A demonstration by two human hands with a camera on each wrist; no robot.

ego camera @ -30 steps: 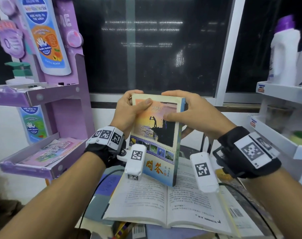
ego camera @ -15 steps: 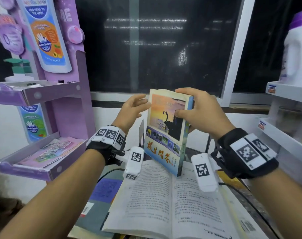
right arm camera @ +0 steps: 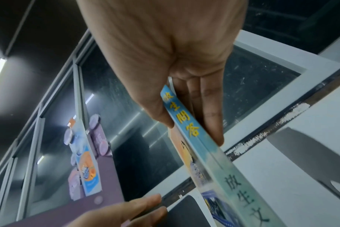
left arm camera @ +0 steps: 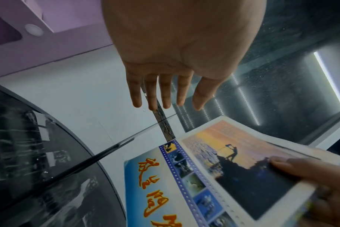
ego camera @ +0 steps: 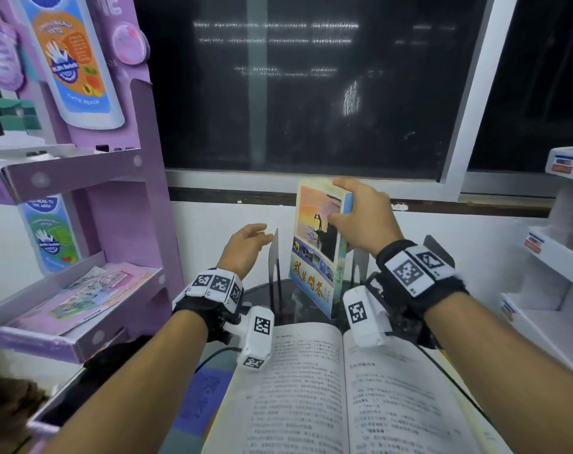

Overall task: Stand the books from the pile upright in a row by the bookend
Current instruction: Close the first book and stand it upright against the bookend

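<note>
A paperback with a sunset cover (ego camera: 314, 257) is held nearly upright over the dark glass table (ego camera: 259, 291), between two metal bookends. My right hand (ego camera: 344, 204) grips its top corner, thumb on the cover and fingers behind; the right wrist view shows the blue spine (right arm camera: 213, 155) pinched in that hand (right arm camera: 188, 110). My left hand (ego camera: 250, 235) hovers open with straight fingers just left of the thin left bookend (ego camera: 274, 257), off the book. The left wrist view shows those spread fingers (left arm camera: 165, 95) above the cover (left arm camera: 213, 176). Whether the book's lower edge touches the glass is unclear.
An open book (ego camera: 327, 388) lies on top of the pile right in front of me. A second bookend (ego camera: 437, 247) stands behind my right wrist. A purple display shelf (ego camera: 82, 309) is at the left, white shelves (ego camera: 550, 257) at the right, a dark window behind.
Both hands held the book a second ago. The left hand has let go and moved beside the left bookend. The right hand has carried the book away from me, down between the bookends.
</note>
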